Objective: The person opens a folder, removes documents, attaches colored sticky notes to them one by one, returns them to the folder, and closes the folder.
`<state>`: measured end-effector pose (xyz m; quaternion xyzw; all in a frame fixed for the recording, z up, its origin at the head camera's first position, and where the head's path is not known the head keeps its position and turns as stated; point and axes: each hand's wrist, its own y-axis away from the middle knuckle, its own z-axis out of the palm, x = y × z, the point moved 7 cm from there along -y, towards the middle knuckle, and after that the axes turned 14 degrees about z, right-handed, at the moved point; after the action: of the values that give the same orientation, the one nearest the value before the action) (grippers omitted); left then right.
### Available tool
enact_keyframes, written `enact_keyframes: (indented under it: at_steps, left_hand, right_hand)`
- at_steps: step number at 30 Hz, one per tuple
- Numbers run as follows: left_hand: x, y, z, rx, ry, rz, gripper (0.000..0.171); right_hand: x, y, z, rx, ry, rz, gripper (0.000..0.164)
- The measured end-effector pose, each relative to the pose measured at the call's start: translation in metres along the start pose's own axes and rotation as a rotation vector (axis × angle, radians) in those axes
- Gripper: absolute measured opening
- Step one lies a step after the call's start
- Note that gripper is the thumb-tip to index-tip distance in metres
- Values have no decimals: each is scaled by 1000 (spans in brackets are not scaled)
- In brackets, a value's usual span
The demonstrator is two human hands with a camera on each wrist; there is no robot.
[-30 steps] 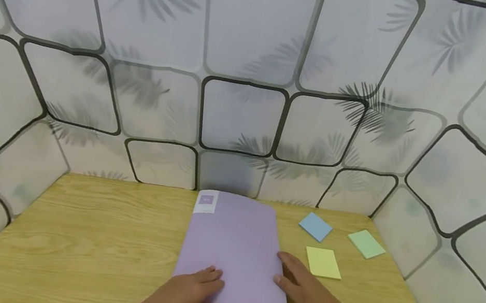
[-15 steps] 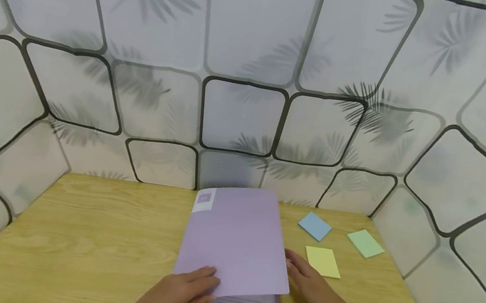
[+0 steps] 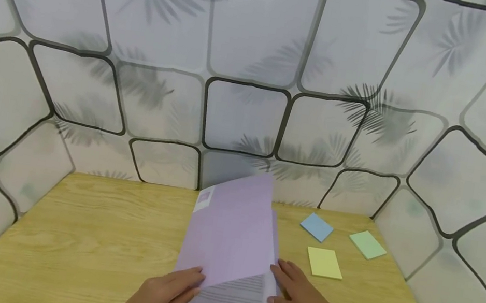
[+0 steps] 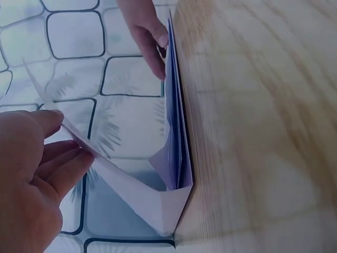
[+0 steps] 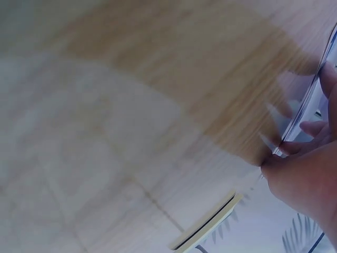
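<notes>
A purple folder [image 3: 235, 234] lies on the table with its front cover raised at a slant, the white label at its upper left corner. Beneath the cover, printed pages in clear sleeves [image 3: 245, 296] show. My left hand [image 3: 165, 292] pinches the cover's lower edge between thumb and fingers; the left wrist view shows the cover [image 4: 126, 187] tilted up from the spine. At the folder's right side, my right hand [image 3: 303, 299] touches the edge of the pages with its fingertips. In the right wrist view, that hand [image 5: 310, 168] is against the thin page edges.
To the right of the folder lie a blue sticky note pad [image 3: 316, 227], a green pad [image 3: 368, 244] and a yellow pad [image 3: 324, 262], the yellow one close to my right hand. Patterned walls [image 3: 243, 120] enclose the wooden table [image 3: 107, 236] at the back and sides.
The folder's cover has lifted from lying flat and swung up toward the left. My left hand has shifted slightly left with it, and my right hand has gone from the cover to the pages.
</notes>
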<state>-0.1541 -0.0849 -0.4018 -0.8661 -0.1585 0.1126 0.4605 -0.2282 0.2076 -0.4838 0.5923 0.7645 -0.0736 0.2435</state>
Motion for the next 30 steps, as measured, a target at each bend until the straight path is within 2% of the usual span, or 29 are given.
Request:
enact_keyframes:
  at_steps: [5, 14, 17, 20, 22, 24, 27, 30]
  left_hand:
    - [0, 7, -15, 61, -70, -22, 36]
    - [1, 18, -42, 123, -301, -42, 41]
    - [-3, 24, -50, 136, -367, -96, 44]
    - [-6, 29, -58, 113, -445, -180, 50]
    - [-6, 29, -64, 131, -508, -162, 53]
    - [-5, 26, -70, 162, -574, -116, 54]
    - [2, 18, -81, 250, -679, 22, 49]
    - [8, 10, -87, 260, -701, 125, 42]
  right_hand:
    - [-4, 2, -3, -6, 4, 11, 80]
    - [-3, -1, 2, -28, -6, 0, 78]
    - [-1, -2, 4, -44, -5, 13, 79]
    - [-1, -1, 4, -44, -1, 15, 79]
    - [-2, -1, 3, -40, 1, 14, 78]
    - [-2, -1, 3, -36, 0, 15, 78]
    - [-2, -1, 3, -38, -10, 25, 78]
    - [-1, -2, 4, -46, -30, 33, 79]
